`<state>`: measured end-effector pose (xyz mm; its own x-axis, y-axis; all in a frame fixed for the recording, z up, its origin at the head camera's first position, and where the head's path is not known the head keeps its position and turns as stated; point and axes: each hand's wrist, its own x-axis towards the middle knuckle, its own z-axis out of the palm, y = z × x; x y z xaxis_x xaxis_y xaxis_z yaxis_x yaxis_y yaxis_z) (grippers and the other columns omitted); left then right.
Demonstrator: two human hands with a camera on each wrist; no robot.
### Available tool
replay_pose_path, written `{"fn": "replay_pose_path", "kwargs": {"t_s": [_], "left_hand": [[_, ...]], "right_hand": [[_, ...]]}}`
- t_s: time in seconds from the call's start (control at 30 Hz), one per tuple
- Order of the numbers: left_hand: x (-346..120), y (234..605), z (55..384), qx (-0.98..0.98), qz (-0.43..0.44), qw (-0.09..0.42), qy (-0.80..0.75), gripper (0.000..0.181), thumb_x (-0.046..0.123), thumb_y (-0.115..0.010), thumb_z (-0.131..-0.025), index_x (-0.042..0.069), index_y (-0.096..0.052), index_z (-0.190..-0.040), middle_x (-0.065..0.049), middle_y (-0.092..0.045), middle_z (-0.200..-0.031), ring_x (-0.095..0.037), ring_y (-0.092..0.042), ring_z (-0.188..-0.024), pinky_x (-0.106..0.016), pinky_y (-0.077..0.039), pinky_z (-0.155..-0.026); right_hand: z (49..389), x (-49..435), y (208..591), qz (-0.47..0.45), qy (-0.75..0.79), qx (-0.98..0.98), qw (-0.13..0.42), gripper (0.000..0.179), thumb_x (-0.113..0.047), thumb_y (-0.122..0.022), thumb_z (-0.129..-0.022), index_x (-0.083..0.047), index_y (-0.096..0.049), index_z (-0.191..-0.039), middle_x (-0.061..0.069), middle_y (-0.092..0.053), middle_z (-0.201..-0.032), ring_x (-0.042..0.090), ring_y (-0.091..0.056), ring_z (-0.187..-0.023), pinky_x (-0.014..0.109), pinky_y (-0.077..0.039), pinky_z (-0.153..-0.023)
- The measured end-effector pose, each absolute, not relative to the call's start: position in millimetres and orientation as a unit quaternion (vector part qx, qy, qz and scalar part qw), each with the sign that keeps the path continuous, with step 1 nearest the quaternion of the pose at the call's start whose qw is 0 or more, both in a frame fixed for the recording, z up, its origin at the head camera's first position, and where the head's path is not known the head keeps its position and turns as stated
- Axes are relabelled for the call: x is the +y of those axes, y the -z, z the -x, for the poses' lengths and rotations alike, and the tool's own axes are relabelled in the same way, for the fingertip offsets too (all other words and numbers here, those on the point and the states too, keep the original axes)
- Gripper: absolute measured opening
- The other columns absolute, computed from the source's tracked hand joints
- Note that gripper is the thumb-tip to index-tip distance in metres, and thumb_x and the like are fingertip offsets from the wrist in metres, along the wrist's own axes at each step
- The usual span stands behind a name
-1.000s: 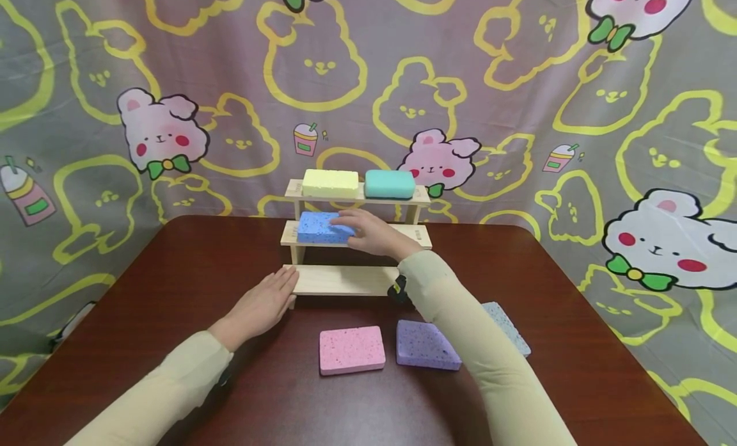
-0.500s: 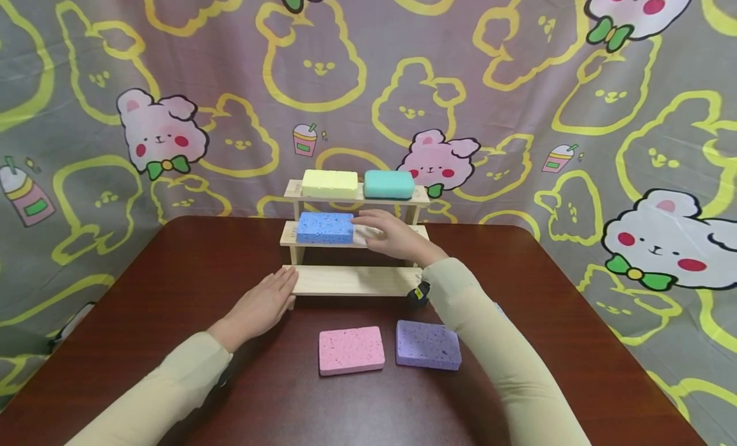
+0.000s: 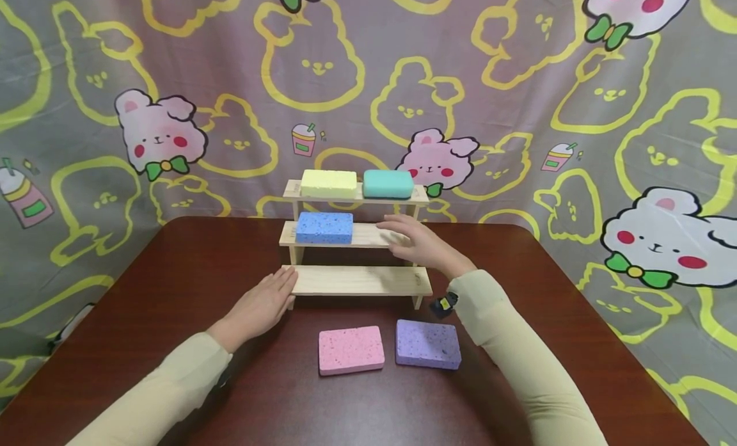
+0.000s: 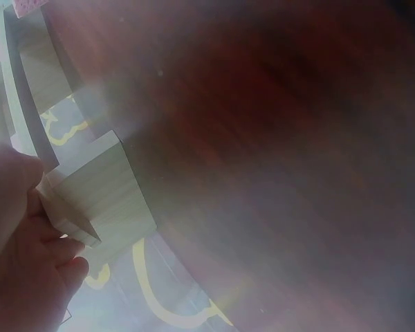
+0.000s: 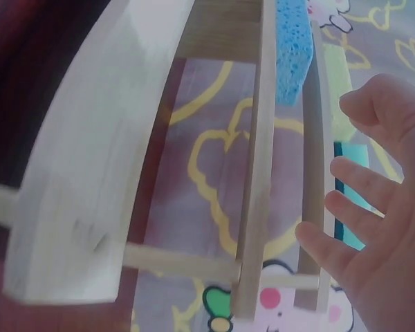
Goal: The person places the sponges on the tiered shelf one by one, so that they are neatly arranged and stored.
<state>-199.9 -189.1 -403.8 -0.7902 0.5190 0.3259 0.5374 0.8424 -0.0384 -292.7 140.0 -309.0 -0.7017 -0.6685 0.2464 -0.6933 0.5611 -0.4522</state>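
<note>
My left hand grips the left end of the bottom board of a three-tier wooden stand; in the left wrist view the board's end sits between thumb and fingers. My right hand hovers, holding nothing, by the right part of the middle tier, its fingers spread in the right wrist view. On that tier's left side lies a speckled blue sponge, apart from the hand. A pale yellow sponge and a teal sponge stand side by side on the top tier.
A pink sponge and a purple sponge lie on the dark red-brown table in front of the stand. My right sleeve covers part of the table's right side. A patterned curtain hangs behind.
My right hand has let go of the blue sponge on the middle tier and moved right. The light blue sponge on the table's right is now hidden behind the sleeve. My left hand stays put.
</note>
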Motion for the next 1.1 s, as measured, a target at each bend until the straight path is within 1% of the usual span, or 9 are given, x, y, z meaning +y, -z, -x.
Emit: {"fn": "replay_pose_path", "kwargs": {"t_s": [0.2,0.3,0.43,0.53,0.9,1.1], "left_hand": [[-188.6,403.8,200.0,-0.947,0.277,0.16,0.027,0.045,0.011,-0.055,-0.091,-0.013,-0.044,-0.128,-0.029,-0.042,-0.132,-0.04,-0.039,-0.123,-0.048,-0.034,-0.1],[-188.5,403.6,199.4,-0.948,0.275,0.157,0.026,0.045,0.011,-0.055,-0.091,-0.013,-0.044,-0.128,-0.028,-0.042,-0.132,-0.04,-0.039,-0.123,-0.048,-0.033,-0.1],[-187.9,402.8,198.0,-0.95,0.271,0.151,0.025,0.046,0.011,-0.054,-0.091,-0.013,-0.043,-0.129,-0.028,-0.041,-0.133,-0.039,-0.038,-0.124,-0.048,-0.033,-0.101],[-187.4,401.4,197.3,-0.952,0.268,0.147,0.024,0.046,0.012,-0.054,-0.092,-0.012,-0.043,-0.129,-0.028,-0.041,-0.134,-0.039,-0.038,-0.124,-0.048,-0.033,-0.101],[-188.0,402.3,198.0,-0.95,0.273,0.153,0.021,0.045,0.011,-0.053,-0.092,-0.013,-0.044,-0.128,-0.028,-0.042,-0.133,-0.039,-0.038,-0.124,-0.048,-0.033,-0.101],[-187.9,402.4,198.2,-0.949,0.274,0.153,0.02,0.045,0.012,-0.053,-0.092,-0.013,-0.044,-0.128,-0.028,-0.042,-0.133,-0.039,-0.038,-0.124,-0.048,-0.033,-0.101]], "right_hand": [[286.2,162.1,315.7,-0.375,-0.262,-0.889,0.029,0.049,-0.013,-0.06,-0.089,-0.012,-0.047,-0.135,0.013,-0.032,-0.144,0.028,-0.025,-0.132,0.049,-0.03,-0.102],[283.0,173.9,320.3,-0.377,-0.252,-0.89,0.038,0.049,-0.011,-0.061,-0.087,-0.008,-0.048,-0.134,0.016,-0.034,-0.142,0.03,-0.027,-0.13,0.051,-0.032,-0.1],[278.9,190.0,328.2,-0.376,-0.24,-0.894,0.051,0.049,-0.01,-0.064,-0.085,-0.006,-0.05,-0.132,0.018,-0.037,-0.139,0.032,-0.03,-0.129,0.052,-0.03,-0.101],[274.8,201.6,333.1,-0.364,-0.236,-0.899,0.054,0.049,-0.012,-0.065,-0.085,-0.008,-0.051,-0.131,0.018,-0.039,-0.138,0.033,-0.031,-0.128,0.052,-0.028,-0.102],[253.3,230.3,339.7,-0.328,-0.241,-0.913,0.036,0.052,-0.016,-0.067,-0.084,-0.007,-0.049,-0.132,0.018,-0.039,-0.138,0.034,-0.032,-0.127,0.053,-0.029,-0.101],[244.4,248.7,346.4,-0.311,-0.242,-0.918,0.039,0.05,-0.016,-0.067,-0.084,-0.005,-0.051,-0.13,0.022,-0.039,-0.136,0.038,-0.033,-0.126,0.056,-0.03,-0.098]]}}
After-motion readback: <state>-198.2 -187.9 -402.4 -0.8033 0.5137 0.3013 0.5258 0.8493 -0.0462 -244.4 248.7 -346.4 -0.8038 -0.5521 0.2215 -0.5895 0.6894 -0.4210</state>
